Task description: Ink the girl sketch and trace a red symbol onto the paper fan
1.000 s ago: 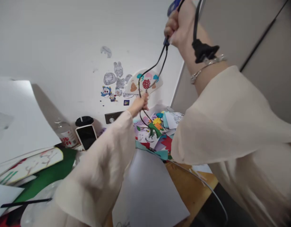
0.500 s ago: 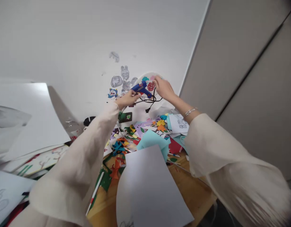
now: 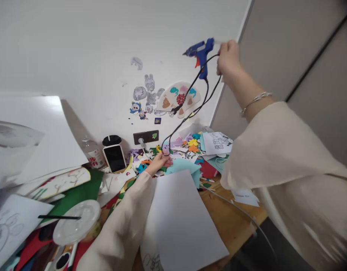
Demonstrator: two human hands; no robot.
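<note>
Right hand (image 3: 229, 58) clenches the black cord (image 3: 187, 119) beside the blue glue gun (image 3: 202, 57) (nozzle (image 3: 185, 53) leftward); left hand (image 3: 159, 162), half-curled, is at the cord's low loop; its hold is unclear.

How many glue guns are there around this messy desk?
1 in view: the blue glue gun, in front of the white wall, beside the right hand, which grips its black cord. Others may be hidden under the paper scraps.
</note>
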